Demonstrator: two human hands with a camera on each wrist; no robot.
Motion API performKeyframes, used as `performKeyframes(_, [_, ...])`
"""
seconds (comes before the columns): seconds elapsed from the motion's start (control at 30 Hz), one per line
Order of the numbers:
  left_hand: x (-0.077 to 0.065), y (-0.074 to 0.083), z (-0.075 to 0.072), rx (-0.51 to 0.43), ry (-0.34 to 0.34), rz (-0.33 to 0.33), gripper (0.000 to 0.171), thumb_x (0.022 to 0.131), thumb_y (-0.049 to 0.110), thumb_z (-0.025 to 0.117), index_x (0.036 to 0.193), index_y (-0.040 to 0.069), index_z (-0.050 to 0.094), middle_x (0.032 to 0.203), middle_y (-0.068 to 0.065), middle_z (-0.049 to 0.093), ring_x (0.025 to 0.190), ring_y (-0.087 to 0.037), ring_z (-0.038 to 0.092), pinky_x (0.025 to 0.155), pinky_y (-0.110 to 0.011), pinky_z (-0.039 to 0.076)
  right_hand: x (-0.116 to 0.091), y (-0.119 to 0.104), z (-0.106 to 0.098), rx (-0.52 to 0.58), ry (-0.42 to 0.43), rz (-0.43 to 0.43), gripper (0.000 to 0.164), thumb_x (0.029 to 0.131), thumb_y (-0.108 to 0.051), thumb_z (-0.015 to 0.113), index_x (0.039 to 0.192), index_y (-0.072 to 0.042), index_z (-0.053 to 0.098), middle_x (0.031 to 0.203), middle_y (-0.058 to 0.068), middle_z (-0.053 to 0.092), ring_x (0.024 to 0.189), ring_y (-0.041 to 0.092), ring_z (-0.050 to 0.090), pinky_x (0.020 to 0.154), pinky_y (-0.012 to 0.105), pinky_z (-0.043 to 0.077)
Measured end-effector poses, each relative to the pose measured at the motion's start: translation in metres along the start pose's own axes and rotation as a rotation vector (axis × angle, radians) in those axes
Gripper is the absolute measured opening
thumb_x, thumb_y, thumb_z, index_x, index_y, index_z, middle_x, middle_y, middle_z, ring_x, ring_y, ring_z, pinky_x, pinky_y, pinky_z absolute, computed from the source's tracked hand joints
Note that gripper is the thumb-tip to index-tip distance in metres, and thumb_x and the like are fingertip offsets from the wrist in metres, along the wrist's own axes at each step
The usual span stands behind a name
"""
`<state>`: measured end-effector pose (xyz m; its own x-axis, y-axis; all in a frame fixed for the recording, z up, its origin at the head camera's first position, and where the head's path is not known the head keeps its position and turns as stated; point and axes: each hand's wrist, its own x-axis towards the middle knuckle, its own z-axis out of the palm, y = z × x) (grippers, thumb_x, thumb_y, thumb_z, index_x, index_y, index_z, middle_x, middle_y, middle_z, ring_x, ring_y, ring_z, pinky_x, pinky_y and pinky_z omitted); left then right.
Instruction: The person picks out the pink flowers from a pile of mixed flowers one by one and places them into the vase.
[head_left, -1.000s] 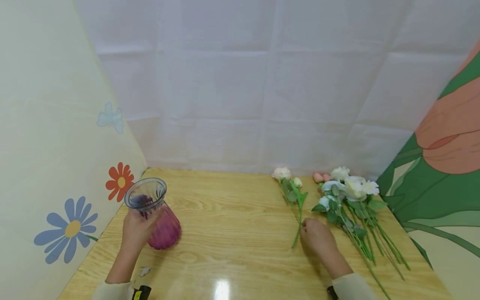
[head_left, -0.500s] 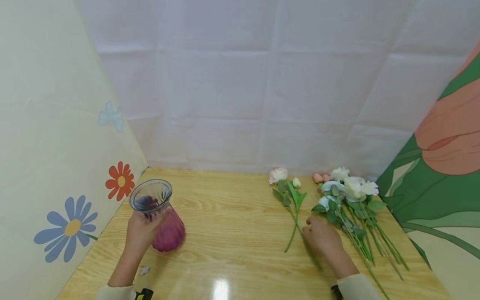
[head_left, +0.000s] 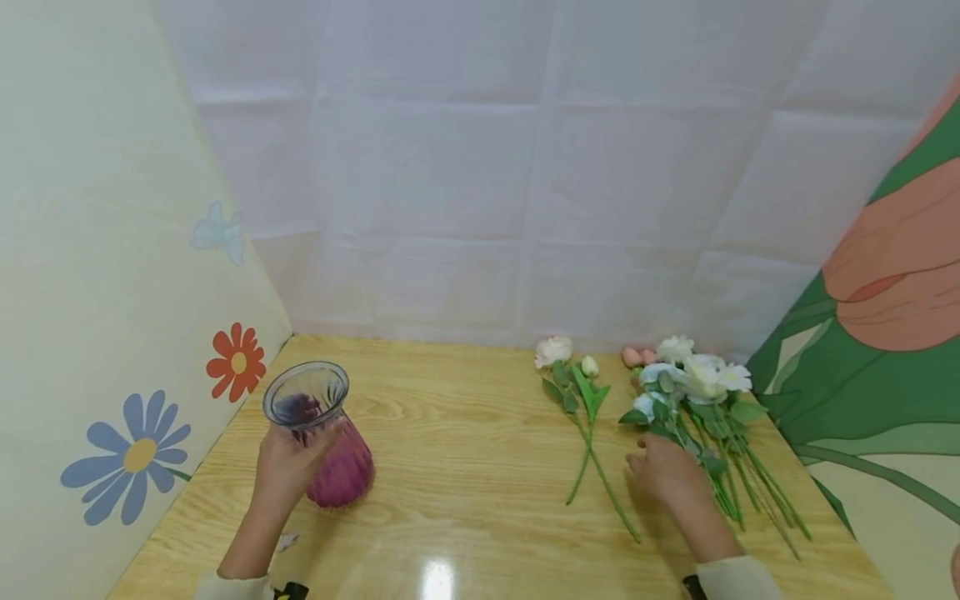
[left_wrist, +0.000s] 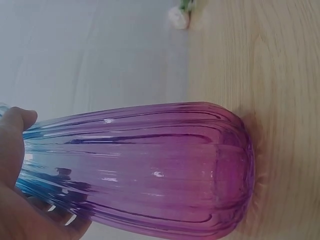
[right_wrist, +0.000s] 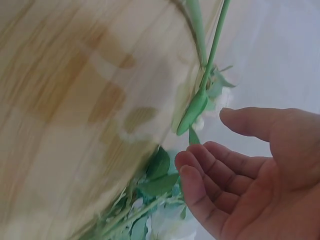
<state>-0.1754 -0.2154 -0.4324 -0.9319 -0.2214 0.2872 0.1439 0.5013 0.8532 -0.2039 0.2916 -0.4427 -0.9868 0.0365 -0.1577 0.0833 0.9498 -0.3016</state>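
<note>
My left hand (head_left: 288,467) grips a ribbed glass vase (head_left: 341,471) round its narrow neck, below the flared rim. The glass fades from blue at the neck to purple-pink at the base, as the left wrist view shows with the vase body (left_wrist: 165,170). My right hand (head_left: 671,479) is over the table with loosely bent fingers and thumb apart, holding nothing. To its left lie a pale pink rose (head_left: 553,352) and a white tulip (head_left: 590,367), their stems crossed. Just beyond and right of that hand lies a pile of artificial flowers (head_left: 705,379), partly behind it.
The wooden table (head_left: 450,450) meets a white cloth backdrop (head_left: 427,208) at the back. Painted panels stand on both sides, with a blue flower (head_left: 139,457) on the left one. A small pale scrap (head_left: 287,542) lies near my left wrist.
My right hand has let go of the stem at the crossed pair and moved right toward the pile. The rose and tulip have shifted slightly left. The vase has moved a little right.
</note>
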Motion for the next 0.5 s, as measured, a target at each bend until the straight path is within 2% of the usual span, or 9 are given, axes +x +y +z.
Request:
performKeyframes(0.2, [-0.002, 0.001, 0.004, -0.04, 0.007, -0.002, 0.062, 0.089, 0.027, 0.078, 0.136, -0.001, 0.048, 0.128, -0.026, 0.061, 0.126, -0.042, 0.054, 0.106, -0.058, 0.044, -0.001, 0.014, -0.009, -0.004, -0.031, 0.04, 0.05, 0.101, -0.027, 0.059, 0.133, 0.012, 0.053, 0.129, 0.036, 0.058, 0.111, 0.055, 0.057, 0.085, 0.062, 0.053])
performKeyframes(0.3, [-0.003, 0.001, 0.007, -0.041, 0.023, 0.006, 0.054, 0.088, 0.02, 0.079, 0.13, -0.002, 0.052, 0.12, -0.023, 0.065, 0.116, -0.035, 0.059, 0.099, -0.046, 0.05, -0.001, 0.023, -0.011, -0.001, -0.027, 0.038, 0.05, 0.1, -0.025, 0.059, 0.13, 0.014, 0.053, 0.127, 0.037, 0.057, 0.112, 0.056, 0.056, 0.086, 0.062, 0.052])
performKeyframes(0.37, [-0.003, 0.002, 0.008, -0.041, 0.021, 0.005, 0.053, 0.087, 0.018, 0.079, 0.128, -0.003, 0.053, 0.118, -0.024, 0.066, 0.114, -0.034, 0.06, 0.097, -0.045, 0.05, -0.001, 0.031, -0.011, 0.003, -0.03, 0.048, 0.051, 0.1, -0.026, 0.058, 0.13, 0.015, 0.053, 0.127, 0.038, 0.057, 0.112, 0.057, 0.055, 0.087, 0.063, 0.051])
performKeyframes(0.5, [-0.005, 0.002, 0.012, -0.045, 0.023, 0.012, 0.051, 0.086, 0.015, 0.079, 0.127, -0.004, 0.054, 0.115, -0.023, 0.067, 0.106, -0.026, 0.061, 0.091, -0.031, 0.051, -0.005, 0.042, -0.016, -0.005, -0.054, 0.066, 0.051, 0.1, -0.025, 0.058, 0.13, 0.016, 0.051, 0.125, 0.039, 0.057, 0.111, 0.057, 0.056, 0.085, 0.062, 0.052])
